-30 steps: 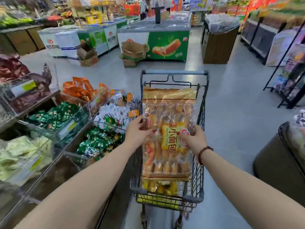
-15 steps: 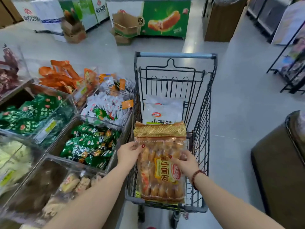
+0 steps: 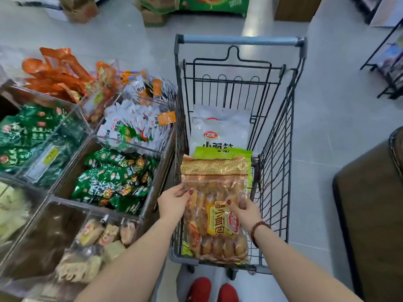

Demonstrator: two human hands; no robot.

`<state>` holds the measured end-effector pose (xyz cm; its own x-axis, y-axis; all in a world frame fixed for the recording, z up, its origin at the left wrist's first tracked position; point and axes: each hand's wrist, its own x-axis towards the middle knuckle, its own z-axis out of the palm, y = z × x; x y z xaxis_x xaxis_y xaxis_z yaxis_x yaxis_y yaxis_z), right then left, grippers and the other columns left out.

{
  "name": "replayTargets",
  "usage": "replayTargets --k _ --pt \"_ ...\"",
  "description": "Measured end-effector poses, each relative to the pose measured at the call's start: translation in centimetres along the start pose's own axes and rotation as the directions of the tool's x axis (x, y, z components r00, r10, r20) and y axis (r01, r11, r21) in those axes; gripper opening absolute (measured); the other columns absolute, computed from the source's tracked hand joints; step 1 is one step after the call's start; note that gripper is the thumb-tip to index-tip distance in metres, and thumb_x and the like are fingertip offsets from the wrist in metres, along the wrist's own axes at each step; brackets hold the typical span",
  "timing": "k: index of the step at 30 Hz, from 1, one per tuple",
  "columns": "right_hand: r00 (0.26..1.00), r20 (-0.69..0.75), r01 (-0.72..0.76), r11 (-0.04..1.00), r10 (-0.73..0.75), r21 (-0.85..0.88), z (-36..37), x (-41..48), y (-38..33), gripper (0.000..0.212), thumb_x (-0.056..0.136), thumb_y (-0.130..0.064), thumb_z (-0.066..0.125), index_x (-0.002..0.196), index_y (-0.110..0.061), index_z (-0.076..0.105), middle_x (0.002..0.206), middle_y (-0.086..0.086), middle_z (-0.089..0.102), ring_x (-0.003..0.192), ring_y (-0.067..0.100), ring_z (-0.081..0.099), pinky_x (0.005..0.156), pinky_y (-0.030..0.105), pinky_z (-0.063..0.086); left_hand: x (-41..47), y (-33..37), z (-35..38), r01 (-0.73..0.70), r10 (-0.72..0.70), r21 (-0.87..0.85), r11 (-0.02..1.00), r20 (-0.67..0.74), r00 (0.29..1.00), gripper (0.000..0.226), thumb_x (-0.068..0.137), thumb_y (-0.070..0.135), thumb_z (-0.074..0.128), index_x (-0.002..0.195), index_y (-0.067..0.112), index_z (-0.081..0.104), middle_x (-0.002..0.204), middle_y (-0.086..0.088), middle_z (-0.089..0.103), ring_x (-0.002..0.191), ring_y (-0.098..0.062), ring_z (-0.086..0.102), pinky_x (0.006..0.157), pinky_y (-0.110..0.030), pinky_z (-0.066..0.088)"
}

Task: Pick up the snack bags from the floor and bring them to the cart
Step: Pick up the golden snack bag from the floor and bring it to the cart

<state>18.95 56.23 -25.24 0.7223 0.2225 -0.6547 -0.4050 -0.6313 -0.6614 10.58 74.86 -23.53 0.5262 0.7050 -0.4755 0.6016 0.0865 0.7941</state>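
A clear orange bag of small breads [image 3: 214, 188] with a yellow label lies in the near end of the wire shopping cart [image 3: 281, 136]. My left hand [image 3: 174, 202] pinches its left edge. My right hand [image 3: 245, 211], with a bead bracelet at the wrist, rests on the label with fingers curled at the bag's right side. Under it a green-topped bag [image 3: 222, 151] peeks out, and a white snack bag [image 3: 220, 129] lies farther in the cart.
Clear bins of green, white and orange snack packets [image 3: 117, 175] line the cart's left side. A dark brown counter [image 3: 370, 214] stands at the right. Cardboard boxes [image 3: 78, 7] and a black rack [image 3: 390, 68] stand on the grey floor beyond. My red shoes [image 3: 211, 290] are below the cart.
The orange bread bag has come down from upright above the cart into the basket, onto the other bags. Both hands followed it down, and the view tilted downward.
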Motion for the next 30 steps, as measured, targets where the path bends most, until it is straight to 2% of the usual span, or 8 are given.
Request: replayTargets --k 6,8,11,16,18,21,25,30 --pt "0.999 0.010 -0.042 0.996 0.043 -0.075 -0.8 0.7 -0.4 0.059 0.089 -0.037 0.063 0.134 -0.004 0.044 0.130 0.014 0.056 0.113 0.030 0.059 0.094 0.045 0.052 1.0 0.3 0.1 -0.052 0.042 0.148 0.988 0.067 0.997 0.045 0.084 0.021 0.074 0.127 0.011 0.063 0.118 -0.006 0.070 0.103 -0.015 0.064 0.097 -0.026 0.047" --pt "1.000 -0.017 -0.025 0.992 0.023 -0.125 -1.2 0.6 -0.5 0.050 0.088 -0.036 0.063 0.122 -0.002 0.051 0.121 0.017 0.061 0.105 0.030 0.063 0.092 0.046 0.052 1.1 0.6 -0.2 -0.088 0.066 0.236 0.968 0.098 0.993 0.050 0.084 0.027 0.073 0.130 0.012 0.060 0.117 -0.006 0.070 0.104 -0.017 0.064 0.091 -0.025 0.046" --pt "1.000 -0.023 0.004 0.985 -0.008 -0.171 -2.2 0.1 -1.2 0.037 0.088 -0.035 0.064 0.113 -0.010 0.055 0.105 0.007 0.064 0.092 0.022 0.065 0.085 0.039 0.056 1.1 1.5 -0.7 -0.127 0.094 0.292 0.948 0.123 0.988 0.051 0.085 0.028 0.072 0.131 0.012 0.058 0.115 -0.005 0.069 0.099 -0.017 0.063 0.086 -0.026 0.047" --pt "0.994 -0.074 0.064 0.976 -0.080 -0.206 -4.9 -1.5 -3.8 0.057 0.085 -0.032 0.068 0.133 -0.011 0.047 0.121 0.009 0.059 0.106 0.022 0.059 0.093 0.037 0.051 0.6 5.1 -1.8 -0.248 0.203 0.347 0.904 0.159 0.966 0.043 0.088 0.019 0.066 0.130 0.013 0.058 0.114 -0.001 0.066 0.085 -0.009 0.058 0.071 -0.017 0.044" --pt "0.984 -0.107 0.112 0.958 -0.144 -0.263 -6.1 -2.8 -5.3 0.061 0.086 -0.037 0.066 0.137 -0.012 0.044 0.131 0.009 0.056 0.114 0.024 0.056 0.092 0.034 0.048 0.1 7.0 -1.8 -0.341 0.274 0.374 0.863 0.221 0.936 0.045 0.087 0.019 0.066 0.131 0.014 0.058 0.121 -0.004 0.065 0.095 -0.015 0.061 0.080 -0.025 0.050" --pt "0.953 -0.197 0.156 0.933 -0.228 -0.323 -8.3 -4.5 -6.9 0.058 0.087 -0.036 0.066 0.135 -0.011 0.046 0.134 0.010 0.054 0.119 0.025 0.054 0.096 0.035 0.046 -1.0 10.1 -1.0 -0.512 0.387 0.457 0.728 0.343 0.856 0.048 0.086 0.023 0.067 0.132 0.015 0.057 0.130 -0.004 0.061 0.108 -0.018 0.060 0.099 -0.036 0.048" --pt "0.902 -0.329 0.136 0.908 -0.278 -0.396 -11.5 -6.9 -7.1 0.061 0.084 -0.038 0.068 0.136 -0.014 0.047 0.135 0.010 0.055 0.121 0.027 0.053 0.101 0.038 0.045 -3.1 13.7 1.5 -0.707 0.467 0.508 0.492 0.532 0.706 0.055 0.085 0.028 0.064 0.137 0.022 0.050 0.137 -0.003 0.056 0.123 -0.021 0.054 0.104 -0.039 0.045" --pt "0.845 -0.446 0.008 0.841 -0.295 -0.541 -15.8 -11.2 -4.8 0.061 0.087 -0.044 0.062 0.139 -0.018 0.043 0.138 0.006 0.050 0.128 0.026 0.046 0.104 0.038 0.041 -6.9 16.7 6.4 -0.886 0.503 0.443 0.140 0.739 0.449 0.055 0.090 0.030 0.061 0.141 0.019 0.045 0.142 -0.005 0.049 0.133 -0.024 0.042 0.108 -0.037 0.038"
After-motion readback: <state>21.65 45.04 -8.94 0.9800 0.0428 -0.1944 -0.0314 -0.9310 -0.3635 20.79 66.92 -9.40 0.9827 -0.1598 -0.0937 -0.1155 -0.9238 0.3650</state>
